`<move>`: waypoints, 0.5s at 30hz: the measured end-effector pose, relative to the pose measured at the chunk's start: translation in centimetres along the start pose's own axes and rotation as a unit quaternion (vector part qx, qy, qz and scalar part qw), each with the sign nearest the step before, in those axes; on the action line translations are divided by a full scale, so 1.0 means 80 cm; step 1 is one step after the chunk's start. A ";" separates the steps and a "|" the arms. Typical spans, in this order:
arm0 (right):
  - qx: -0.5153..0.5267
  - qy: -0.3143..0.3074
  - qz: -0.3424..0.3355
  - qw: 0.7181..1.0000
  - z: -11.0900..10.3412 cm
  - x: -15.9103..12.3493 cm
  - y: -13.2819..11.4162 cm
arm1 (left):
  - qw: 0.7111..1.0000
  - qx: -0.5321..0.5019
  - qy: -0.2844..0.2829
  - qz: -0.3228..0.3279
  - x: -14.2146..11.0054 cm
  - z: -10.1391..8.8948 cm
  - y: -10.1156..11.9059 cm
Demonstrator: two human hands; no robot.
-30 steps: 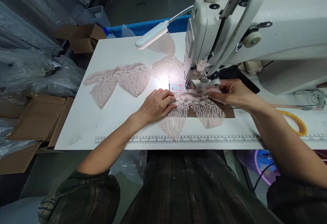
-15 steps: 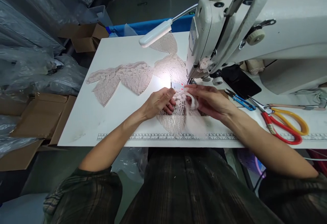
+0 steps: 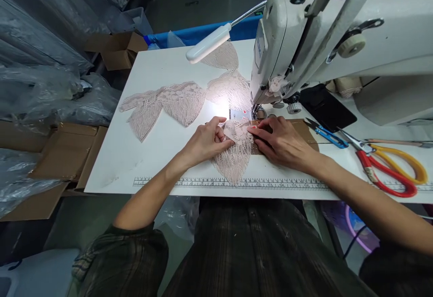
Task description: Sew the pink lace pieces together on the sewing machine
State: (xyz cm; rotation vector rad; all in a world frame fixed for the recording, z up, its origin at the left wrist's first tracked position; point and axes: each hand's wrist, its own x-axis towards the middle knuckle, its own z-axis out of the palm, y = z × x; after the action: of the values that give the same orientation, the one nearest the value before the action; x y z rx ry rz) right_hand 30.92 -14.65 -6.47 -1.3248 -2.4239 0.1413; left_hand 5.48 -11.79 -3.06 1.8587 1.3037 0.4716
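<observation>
A pale pink lace piece (image 3: 233,164) lies below the needle area of the sewing machine (image 3: 270,53), its pointed end toward the table's front edge. My left hand (image 3: 208,141) is closed at the lace's left edge, thumb and fingers pinching it. My right hand (image 3: 282,141) has its fingers bent at the lace's right edge, the fingertips gripping the border just in front of the presser foot (image 3: 256,109). More joined lace cups (image 3: 182,103) spread over the table to the left and behind the needle.
A white lamp (image 3: 208,44) shines over the needle. To the right lie blue thread snips (image 3: 326,134), scissors with red and yellow handles (image 3: 389,170) and a black phone-like object (image 3: 328,107). A printed ruler (image 3: 203,183) runs along the front edge. Cardboard boxes (image 3: 64,152) stand left.
The front lace piece, folded and blurred at my right hand before, now lies flatter. My right hand has moved right and lower, and my left hand has shifted slightly left.
</observation>
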 end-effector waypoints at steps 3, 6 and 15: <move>-0.030 -0.009 -0.011 0.999 0.006 0.004 0.004 | 1.000 -0.003 0.008 -0.009 0.002 0.001 0.000; -0.014 -0.024 -0.017 0.999 0.004 0.014 0.012 | 1.000 -0.005 0.022 -0.015 0.004 0.003 -0.001; -0.002 -0.060 0.008 0.998 0.004 0.029 0.014 | 0.998 -0.049 -0.019 -0.017 0.001 -0.005 -0.015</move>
State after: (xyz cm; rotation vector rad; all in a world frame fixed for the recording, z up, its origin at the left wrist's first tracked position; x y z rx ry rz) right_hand 30.57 -12.04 -6.43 -1.3744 -2.5145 0.2256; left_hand 4.54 -11.37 -3.77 1.7540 1.2644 0.4715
